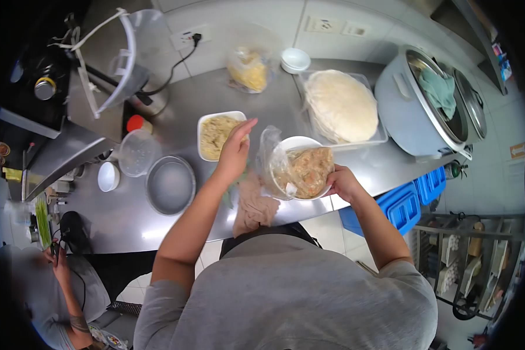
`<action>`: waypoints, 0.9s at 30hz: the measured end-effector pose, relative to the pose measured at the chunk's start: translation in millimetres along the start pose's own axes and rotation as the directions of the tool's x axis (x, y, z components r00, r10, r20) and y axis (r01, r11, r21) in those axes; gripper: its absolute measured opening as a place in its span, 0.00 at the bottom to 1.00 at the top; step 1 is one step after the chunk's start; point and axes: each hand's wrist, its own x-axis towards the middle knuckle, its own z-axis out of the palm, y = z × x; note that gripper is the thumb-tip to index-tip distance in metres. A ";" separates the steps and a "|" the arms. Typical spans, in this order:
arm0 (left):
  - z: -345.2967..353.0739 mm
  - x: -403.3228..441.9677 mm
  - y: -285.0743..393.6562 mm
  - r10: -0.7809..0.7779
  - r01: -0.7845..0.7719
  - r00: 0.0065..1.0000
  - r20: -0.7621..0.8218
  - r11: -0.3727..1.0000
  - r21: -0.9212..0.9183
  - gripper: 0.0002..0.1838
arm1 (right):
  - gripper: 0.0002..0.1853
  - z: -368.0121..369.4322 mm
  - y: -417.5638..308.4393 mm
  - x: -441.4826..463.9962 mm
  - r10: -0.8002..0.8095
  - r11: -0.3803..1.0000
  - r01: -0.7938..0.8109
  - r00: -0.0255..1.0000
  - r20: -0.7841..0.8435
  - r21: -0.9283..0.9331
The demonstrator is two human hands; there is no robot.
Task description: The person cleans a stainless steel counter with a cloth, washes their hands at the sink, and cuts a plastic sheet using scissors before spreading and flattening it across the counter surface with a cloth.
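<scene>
My right hand [343, 183] grips the near right rim of a white bowl [302, 142], tilted slightly toward me. Inside it sits a clear plastic bag [269, 153] of brownish, chunky filling [310, 169], its loose end hanging over the left side. My left hand [235, 153] is raised, fingers stretched out and holding nothing. It overlaps the right edge of a white square container [200, 137] of pale shredded food [217, 133]; whether it touches is unclear. Below, between my arms, a crumpled brown cloth [255, 204] lies at the counter's edge.
Right of the bowl, a clear tray [382, 135] holds a stack of pale round wrappers [341, 106]. A large cooker [399, 105] stands beyond. Left are a round grey pan [171, 185] and a clear lid [139, 153]. Another person [58, 291] is at lower left.
</scene>
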 end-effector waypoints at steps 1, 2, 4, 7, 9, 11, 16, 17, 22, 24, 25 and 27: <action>13.9 8.0 -1.0 0.010 -0.009 0.998 0.062 1.000 -0.017 0.24 | 0.31 -8.5 7.2 -1.8 0.011 1.000 -0.011 1.000 0.006 -0.012; 26.2 12.9 -7.2 -0.008 0.009 0.992 0.123 1.000 -0.007 0.24 | 0.32 -14.3 9.9 -0.3 0.021 0.999 -0.021 1.000 0.012 -0.033; 39.7 22.6 -19.8 -0.061 0.038 0.964 0.260 0.995 0.090 0.24 | 0.30 -25.3 16.6 10.8 -0.002 0.998 0.004 0.999 0.033 -0.057; 39.3 35.0 -10.0 -0.246 -0.022 0.821 0.515 0.888 0.459 0.20 | 0.26 -38.6 22.7 16.8 -0.161 0.959 0.145 0.986 -0.046 -0.245; 53.8 30.1 25.9 -0.262 0.066 0.889 0.377 0.885 0.460 0.07 | 0.24 -50.3 22.1 20.5 -0.476 0.699 0.284 0.869 -0.131 -0.656; 73.3 29.6 74.8 -0.400 0.222 0.877 0.266 0.828 0.514 0.08 | 0.20 -16.1 -25.3 -30.1 -0.652 0.607 0.430 0.750 -0.109 -0.669; 120.7 40.0 114.4 -0.066 -0.044 0.984 0.167 0.812 0.582 0.18 | 0.27 46.8 -74.2 -79.5 -0.658 0.471 0.492 0.749 0.080 -0.732; 120.4 47.5 119.5 -0.101 -0.001 0.984 0.147 0.821 0.571 0.19 | 0.29 48.5 -81.9 -75.9 -0.677 0.419 0.503 0.728 0.109 -0.756; 123.9 63.3 167.4 -0.260 0.090 0.938 0.231 0.823 0.561 0.19 | 0.20 23.1 -109.0 -64.1 -0.727 0.346 0.600 0.657 0.199 -0.721; 133.2 68.0 178.1 -0.150 -0.030 0.947 0.283 0.838 0.545 0.19 | 0.16 15.2 -116.7 -64.8 -0.702 0.433 0.643 0.680 0.210 -0.632; 131.9 70.9 187.1 -0.169 -0.019 0.941 0.292 0.837 0.546 0.18 | 0.11 12.3 -124.4 -70.3 -0.700 0.484 0.667 0.683 0.205 -0.567; 125.6 75.5 217.8 -0.205 -0.003 0.926 0.315 0.834 0.552 0.18 | 0.06 6.6 -140.6 -84.8 -0.690 0.568 0.692 0.696 0.200 -0.447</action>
